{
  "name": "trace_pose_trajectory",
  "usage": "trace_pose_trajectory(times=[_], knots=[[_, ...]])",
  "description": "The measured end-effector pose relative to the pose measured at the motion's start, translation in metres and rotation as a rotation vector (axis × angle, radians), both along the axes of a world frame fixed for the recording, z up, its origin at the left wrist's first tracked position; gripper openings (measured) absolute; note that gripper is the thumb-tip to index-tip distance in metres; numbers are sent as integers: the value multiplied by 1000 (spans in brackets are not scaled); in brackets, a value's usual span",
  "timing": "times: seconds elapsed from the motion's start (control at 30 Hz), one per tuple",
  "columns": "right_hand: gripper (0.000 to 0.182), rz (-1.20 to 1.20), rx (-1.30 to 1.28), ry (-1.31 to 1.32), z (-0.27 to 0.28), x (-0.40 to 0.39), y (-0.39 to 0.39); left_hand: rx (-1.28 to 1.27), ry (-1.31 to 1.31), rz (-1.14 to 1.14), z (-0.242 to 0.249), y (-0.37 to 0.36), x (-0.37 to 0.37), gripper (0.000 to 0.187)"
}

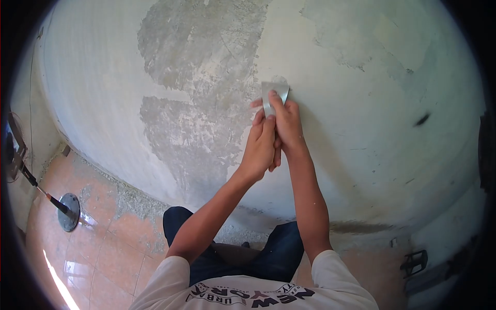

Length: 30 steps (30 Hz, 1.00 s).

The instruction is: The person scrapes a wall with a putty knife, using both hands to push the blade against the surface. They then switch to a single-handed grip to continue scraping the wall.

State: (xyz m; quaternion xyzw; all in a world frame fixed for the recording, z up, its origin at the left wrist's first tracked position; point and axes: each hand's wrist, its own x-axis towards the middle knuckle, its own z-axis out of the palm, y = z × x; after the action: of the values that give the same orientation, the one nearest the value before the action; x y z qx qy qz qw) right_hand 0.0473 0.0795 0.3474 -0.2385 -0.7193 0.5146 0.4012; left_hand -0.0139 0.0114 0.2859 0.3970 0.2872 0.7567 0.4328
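A metal scraper [266, 92] with a flat blade meets the wall [361, 119] just right of a rough grey stripped patch [181, 46]. My right hand [290, 124] is closed on the scraper, its thumb laid along the blade. From below and to the left, my left hand [258, 152] is closed around the lower part of the tool, with its thumb against the blade's base. The handle is hidden by my hands. A small scraped spot [279, 79] shows at the blade's edge.
Chips and dust [137, 201] lie along the wall's foot on the tiled floor [116, 253]. A standing fan [15, 147] with a round base [68, 213] is at the left. A dark stool-like object [413, 263] stands at the lower right. A dark mark [422, 120] shows on the wall.
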Motion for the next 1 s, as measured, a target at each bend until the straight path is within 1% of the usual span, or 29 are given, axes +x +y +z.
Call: trace_pose_trajectory(times=[0.1,0.23,0.37,0.47,0.53,0.63,0.73,0.83,0.93,1.0], knots=[[53,-11,-11,15,10,-5,-1,36,8,-23,11,-1,-6,43],[53,-45,-17,-2,-9,-5,-4,-23,-39,-55,-6,-10,-1,46],[52,-55,-12,-27,-2,-4,-8,-18,-20,-56,0,-9,-3,47],[51,-62,-55,-18,-5,-4,-8,-34,-33,-56,0,-10,-3,47],[50,-18,-61,51,-12,-5,-7,-13,-20,-67,-7,-11,-5,42],[49,-57,-67,32,-13,-6,-7,-15,4,-52,-5,-10,-6,37],[49,-16,-64,83,-1,-13,-4,-13,11,-30,6,-8,-13,34],[49,-6,-96,101,-2,-12,-8,-8,-4,-28,6,-11,-10,32],[49,-42,-100,65,-9,-10,-12,-82,14,-72,-2,-14,-11,29],[49,-33,-71,61,0,-13,-11,-62,1,-31,6,-14,-13,29]])
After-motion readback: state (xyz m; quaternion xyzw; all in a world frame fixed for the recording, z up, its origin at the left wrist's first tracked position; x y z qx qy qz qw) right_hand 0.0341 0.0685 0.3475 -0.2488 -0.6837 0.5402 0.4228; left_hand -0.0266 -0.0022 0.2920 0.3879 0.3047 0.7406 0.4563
